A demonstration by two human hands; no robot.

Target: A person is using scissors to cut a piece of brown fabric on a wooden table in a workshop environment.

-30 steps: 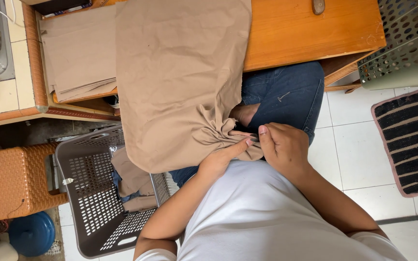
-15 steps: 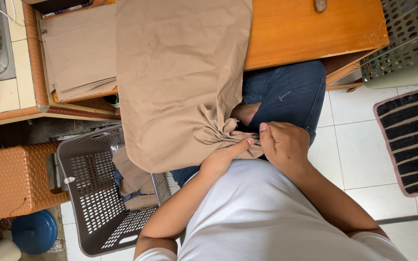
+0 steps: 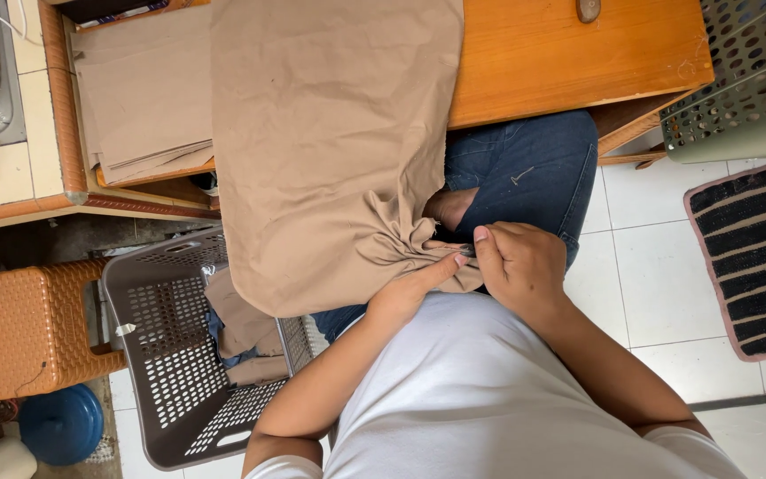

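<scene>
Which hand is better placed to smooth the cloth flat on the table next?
Probably the left hand. It lies on the bunched edge of the cloth, fingers toward the table. The right hand is curled, pinching that edge nearer the body.

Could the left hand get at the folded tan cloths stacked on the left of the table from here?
Probably yes. The left hand is busy pinching the bunched edge of the tan cloth, but once it lets go, the folded stack lies uncovered beside that cloth, with nothing standing between.
</scene>
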